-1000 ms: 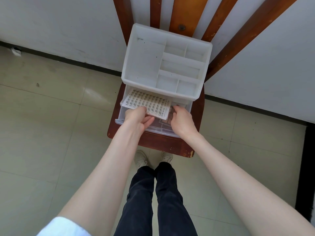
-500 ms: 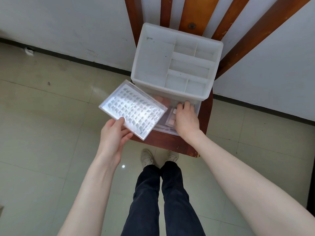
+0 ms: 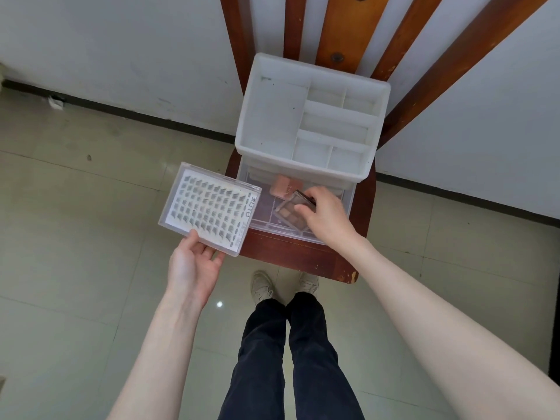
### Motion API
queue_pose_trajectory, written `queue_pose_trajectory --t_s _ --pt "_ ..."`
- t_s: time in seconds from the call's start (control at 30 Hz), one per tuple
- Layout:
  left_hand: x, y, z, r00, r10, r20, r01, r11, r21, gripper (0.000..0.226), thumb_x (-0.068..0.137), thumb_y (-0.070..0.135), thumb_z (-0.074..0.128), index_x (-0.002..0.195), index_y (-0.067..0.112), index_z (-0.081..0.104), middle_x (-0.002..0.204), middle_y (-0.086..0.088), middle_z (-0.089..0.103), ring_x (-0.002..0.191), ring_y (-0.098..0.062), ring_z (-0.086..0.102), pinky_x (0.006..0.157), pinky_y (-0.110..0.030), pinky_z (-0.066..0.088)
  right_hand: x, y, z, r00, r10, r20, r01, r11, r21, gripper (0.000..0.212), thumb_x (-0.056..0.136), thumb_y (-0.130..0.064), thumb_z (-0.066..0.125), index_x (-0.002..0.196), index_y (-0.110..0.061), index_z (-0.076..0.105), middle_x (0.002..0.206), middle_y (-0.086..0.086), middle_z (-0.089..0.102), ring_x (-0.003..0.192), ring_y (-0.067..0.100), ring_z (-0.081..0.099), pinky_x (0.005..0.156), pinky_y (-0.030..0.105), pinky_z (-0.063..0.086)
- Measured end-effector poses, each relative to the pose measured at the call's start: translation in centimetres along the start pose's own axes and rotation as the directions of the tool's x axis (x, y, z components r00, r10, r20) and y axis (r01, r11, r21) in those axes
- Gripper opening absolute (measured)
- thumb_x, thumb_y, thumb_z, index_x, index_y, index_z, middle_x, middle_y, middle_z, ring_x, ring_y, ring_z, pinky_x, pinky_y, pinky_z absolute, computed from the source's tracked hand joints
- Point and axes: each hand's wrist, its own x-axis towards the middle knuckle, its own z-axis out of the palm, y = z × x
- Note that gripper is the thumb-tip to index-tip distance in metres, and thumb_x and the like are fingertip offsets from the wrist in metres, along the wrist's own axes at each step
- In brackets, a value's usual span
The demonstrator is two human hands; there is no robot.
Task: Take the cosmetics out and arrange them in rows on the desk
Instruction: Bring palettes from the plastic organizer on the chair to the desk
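Note:
A white plastic organizer (image 3: 272, 116) with bare top compartments stands on a wooden chair seat (image 3: 291, 253). Its clear drawer (image 3: 345, 207) is pulled out toward me. My left hand (image 3: 194, 268) holds a clear flat case of false lashes (image 3: 209, 209) by its near edge, out over the floor to the left of the chair. My right hand (image 3: 325, 218) reaches into the drawer and pinches a small eyeshadow palette (image 3: 291, 212), tilted up off the drawer floor. A pink compact (image 3: 281, 186) lies in the drawer just behind it.
The chair's slatted back (image 3: 336, 28) rises behind the organizer against a white wall. Pale floor tiles (image 3: 91, 207) spread all around. My legs and shoes (image 3: 263, 287) are just in front of the chair. No desk is in view.
My left hand lifted the lash case out of the drawer and carried it left. My right hand moved from the drawer front onto the eyeshadow palette and raised it.

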Motion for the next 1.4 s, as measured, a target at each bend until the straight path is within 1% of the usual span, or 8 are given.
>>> queue_pose_trajectory --t_s 0.2,0.33,0.73,0.93,1.03,1.2,1.33,1.4 --pt "0.4 0.7 -0.6 0.999 0.033 0.000 -0.033 0.999 0.017 0.027 0.101 0.014 0.032 0.124 0.010 0.047 0.119 -0.008 0.060 0.112 -0.022 0.057 0.090 -0.041 0.047 3.0 -1.0 2.9 0.998 -0.017 0.062 0.029 0.979 -0.202 0.036 0.096 -0.020 0.047 0.127 -0.001 0.046 0.140 0.018 0.040 0.131 0.030 0.033 0.107 0.037 0.028" --pt "0.9 0.8 -0.9 1.000 0.030 0.006 -0.030 0.999 0.020 0.024 0.101 0.014 0.032 0.117 0.012 0.049 0.115 -0.007 0.061 0.108 -0.022 0.058 0.091 -0.041 0.047 2.9 -1.2 4.0 1.000 -0.007 0.003 0.007 0.972 -0.236 0.036 0.095 -0.018 0.046 0.127 0.000 0.046 0.130 0.018 0.046 0.122 0.031 0.037 0.100 0.039 0.033" --pt "1.6 0.6 -1.4 1.000 0.007 -0.013 -0.007 1.000 0.017 0.023 0.101 0.014 0.031 0.107 0.014 0.053 0.108 -0.006 0.063 0.103 -0.020 0.059 0.086 -0.040 0.047 3.6 -2.5 4.5 0.992 0.121 0.028 -0.123 0.989 0.077 0.032 0.090 -0.017 0.057 0.119 -0.011 0.047 0.124 0.010 0.050 0.115 0.027 0.048 0.090 0.032 0.038" --pt "1.6 0.6 -1.2 1.000 0.003 -0.022 -0.002 0.999 0.041 0.024 0.101 0.015 0.031 0.113 0.009 0.051 0.109 -0.007 0.062 0.105 -0.020 0.058 0.090 -0.038 0.045 2.4 -2.5 3.3 0.991 0.129 0.021 -0.131 0.983 0.125 0.038 0.091 -0.018 0.056 0.129 -0.011 0.053 0.132 0.008 0.055 0.125 0.025 0.046 0.101 0.033 0.035" --pt "1.3 0.3 -0.6 1.000 -0.018 -0.015 0.019 0.998 0.059 0.024 0.101 0.014 0.032 0.112 0.008 0.052 0.109 -0.008 0.061 0.108 -0.021 0.057 0.097 -0.039 0.044 -0.4 -2.3 1.7 0.984 0.174 -0.051 -0.152 0.945 0.290 0.038 0.092 -0.022 0.055 0.129 -0.014 0.054 0.131 0.003 0.056 0.123 0.018 0.048 0.102 0.031 0.035" --pt "0.7 -0.2 1.2 0.996 -0.077 0.041 0.074 0.995 0.070 0.030 0.101 0.013 0.030 0.127 0.006 0.043 0.119 -0.012 0.059 0.112 -0.025 0.057 0.092 -0.039 0.046 -5.7 0.0 -1.1 0.927 0.376 -0.005 -0.262 0.655 0.709 0.022 0.096 -0.021 0.049 0.111 -0.011 0.063 0.099 0.000 0.067 0.091 0.013 0.062 0.080 0.025 0.047" --pt "0.6 -0.7 2.6 0.996 -0.077 0.052 0.073 0.995 0.074 0.032 0.102 0.014 0.028 0.131 0.007 0.040 0.117 -0.012 0.059 0.110 -0.026 0.057 0.093 -0.043 0.045 -7.3 2.2 -2.6 0.743 0.648 0.169 -0.266 0.054 0.962 0.016 0.098 -0.012 0.044 0.098 -0.010 0.059 0.087 0.003 0.065 0.085 0.017 0.062 0.095 0.036 0.044" --pt "0.7 -0.7 2.8 0.996 -0.068 0.055 0.064 0.995 0.071 0.035 0.102 0.014 0.027 0.134 0.007 0.037 0.118 -0.011 0.059 0.112 -0.027 0.056 0.095 -0.045 0.044 -7.5 3.2 -2.7 0.651 0.683 0.332 -0.263 -0.207 0.942 0.014 0.098 -0.012 0.042 0.095 -0.010 0.055 0.092 0.008 0.063 0.104 0.025 0.057 0.108 0.044 0.033"
